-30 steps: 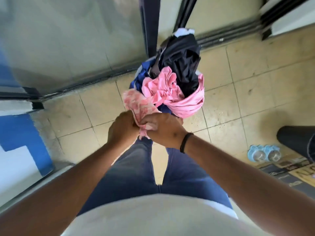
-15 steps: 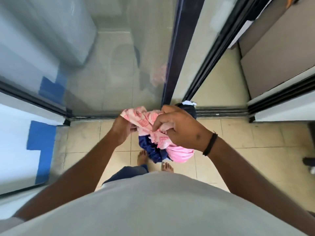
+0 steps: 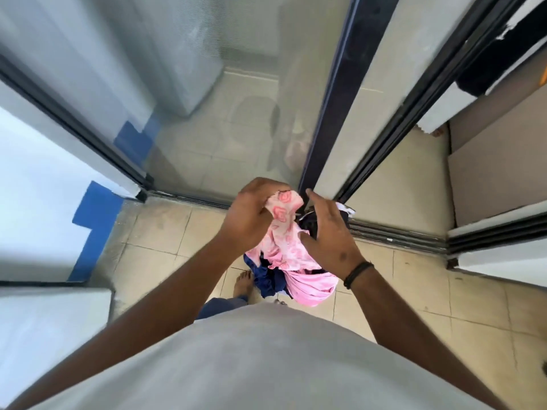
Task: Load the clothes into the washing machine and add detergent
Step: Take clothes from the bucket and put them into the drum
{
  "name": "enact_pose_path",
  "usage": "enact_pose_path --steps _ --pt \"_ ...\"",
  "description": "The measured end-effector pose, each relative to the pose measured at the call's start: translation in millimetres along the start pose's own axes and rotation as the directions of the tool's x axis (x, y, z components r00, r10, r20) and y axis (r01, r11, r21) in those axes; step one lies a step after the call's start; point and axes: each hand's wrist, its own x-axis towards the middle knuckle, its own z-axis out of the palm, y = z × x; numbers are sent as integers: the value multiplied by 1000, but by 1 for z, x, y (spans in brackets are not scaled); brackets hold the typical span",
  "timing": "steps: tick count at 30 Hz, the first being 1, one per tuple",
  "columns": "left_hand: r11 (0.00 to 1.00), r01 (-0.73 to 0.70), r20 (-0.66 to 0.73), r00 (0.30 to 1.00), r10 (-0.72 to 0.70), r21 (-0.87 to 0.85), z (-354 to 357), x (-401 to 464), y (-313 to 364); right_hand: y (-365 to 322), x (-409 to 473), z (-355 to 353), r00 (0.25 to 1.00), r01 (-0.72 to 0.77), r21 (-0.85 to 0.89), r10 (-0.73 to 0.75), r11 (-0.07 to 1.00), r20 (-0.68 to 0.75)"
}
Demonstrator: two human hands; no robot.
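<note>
Clothes bunched in clenched left hand, right hand released, fingers alongside.

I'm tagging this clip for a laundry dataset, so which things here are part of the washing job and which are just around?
Part of the job:
- bundle of clothes, pink, patterned and dark pieces
- left hand, gripping the patterned cloth
- right hand, open against the bundle
- grey machine behind the glass, probably the washer

Just around:
- sliding door frame
- blue paint patch
- wristband
</note>
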Motion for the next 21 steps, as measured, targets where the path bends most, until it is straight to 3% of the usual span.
enact_pose_path --steps 6,9,15,19,21 --pt "995 29 -239 970 -52 -97 -66 -21 25 0 32 49 968 104 37 -110 994 226" --pt "990 65 -391 914 -109 -123 -116 -43 28 -41 41 67 936 203 51 -209 978 283" --pt "951 307 -630 733 -255 -28 -200 -115 -4 -127 63 97 877 393 62 -395 917 273" --pt "801 592 -667 564 -487 -85 -229 -186 -37 -194 77 121 830 501 125 -516 856 209" --pt "743 660 -652 517 -554 -108 -241 -221 -50 -234 79 135 791 557 158 -579 815 196"
